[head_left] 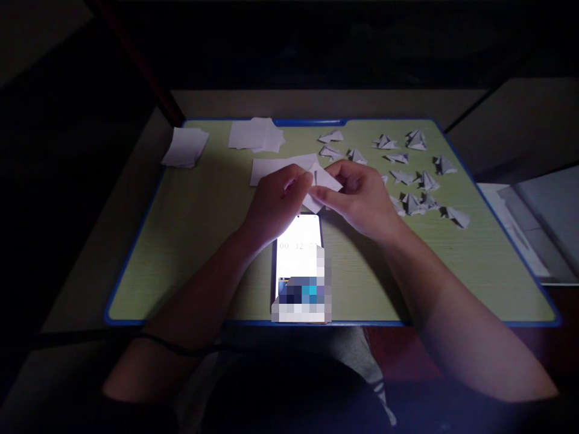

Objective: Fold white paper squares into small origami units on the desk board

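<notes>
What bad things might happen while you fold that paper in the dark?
1. Only the phone lights the paper pinched between the left hand and right hand, so a crease may go crooked.
2. The paper stack overhangs the table edge and might slip off.
3. The right forearm could sweep the folded pieces nearby.
</notes>
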A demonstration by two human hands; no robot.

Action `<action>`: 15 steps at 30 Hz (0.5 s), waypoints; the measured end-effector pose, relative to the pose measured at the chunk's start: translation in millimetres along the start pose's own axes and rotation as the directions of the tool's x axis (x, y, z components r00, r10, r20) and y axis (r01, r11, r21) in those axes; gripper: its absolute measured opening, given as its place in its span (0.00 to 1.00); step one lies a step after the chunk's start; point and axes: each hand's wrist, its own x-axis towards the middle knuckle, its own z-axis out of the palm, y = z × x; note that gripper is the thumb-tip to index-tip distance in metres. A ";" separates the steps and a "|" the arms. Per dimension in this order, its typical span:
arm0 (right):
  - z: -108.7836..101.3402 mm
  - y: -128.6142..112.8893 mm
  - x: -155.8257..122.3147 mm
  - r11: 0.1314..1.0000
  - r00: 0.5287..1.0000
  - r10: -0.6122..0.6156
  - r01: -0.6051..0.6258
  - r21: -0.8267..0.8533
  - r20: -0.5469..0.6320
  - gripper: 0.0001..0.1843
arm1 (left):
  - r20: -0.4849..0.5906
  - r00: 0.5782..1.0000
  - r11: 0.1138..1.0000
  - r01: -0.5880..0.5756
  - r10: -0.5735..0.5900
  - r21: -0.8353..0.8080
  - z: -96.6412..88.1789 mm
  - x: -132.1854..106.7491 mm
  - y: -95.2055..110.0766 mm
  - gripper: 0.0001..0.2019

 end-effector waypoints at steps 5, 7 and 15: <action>1.3 -1.8 -0.4 1.000 1.000 -0.004 0.004 0.012 0.004 0.21 | -0.002 0.999 0.997 -0.043 0.043 0.067 -0.8 -2.3 -0.2 0.14; 1.4 -2.0 -0.1 1.000 1.000 -0.003 0.003 -0.005 0.007 0.21 | -0.002 0.998 0.995 -0.058 0.058 0.085 -1.4 -2.4 0.0 0.14; 0.3 -4.4 -0.5 0.998 1.000 -0.015 0.015 -0.067 -0.003 0.21 | -0.035 0.997 0.996 -0.068 0.070 0.061 -1.0 0.3 -1.2 0.08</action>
